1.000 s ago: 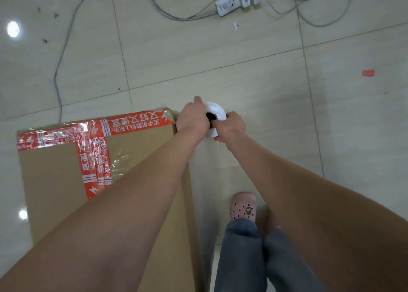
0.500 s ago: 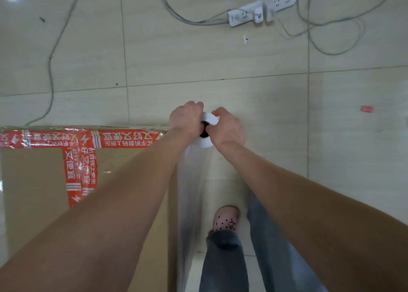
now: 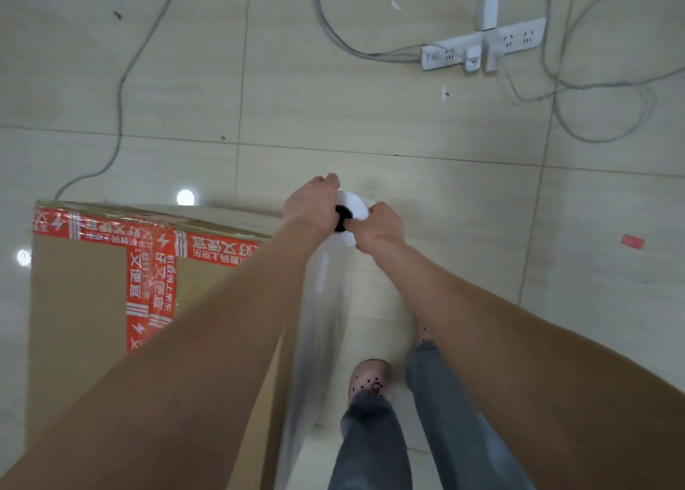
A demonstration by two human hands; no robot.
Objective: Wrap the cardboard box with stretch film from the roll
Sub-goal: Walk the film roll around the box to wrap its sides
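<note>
Two hands, left hand [image 3: 310, 207] and right hand [image 3: 380, 226], clench the roll [image 3: 354, 203], its long axis vertical, beside the cardboard box [image 3: 81, 304].

One head-worn wide view, steeply down and forward over both outstretched arms, floor [image 3: 370, 118] well below.

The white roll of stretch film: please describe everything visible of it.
The white roll of stretch film is held upright near the far corner of the brown cardboard box, seen from above: a round white end with a black core. The left hand and right hand grip it from either side. Clear, glossy film trails from it along the box's side.
</note>
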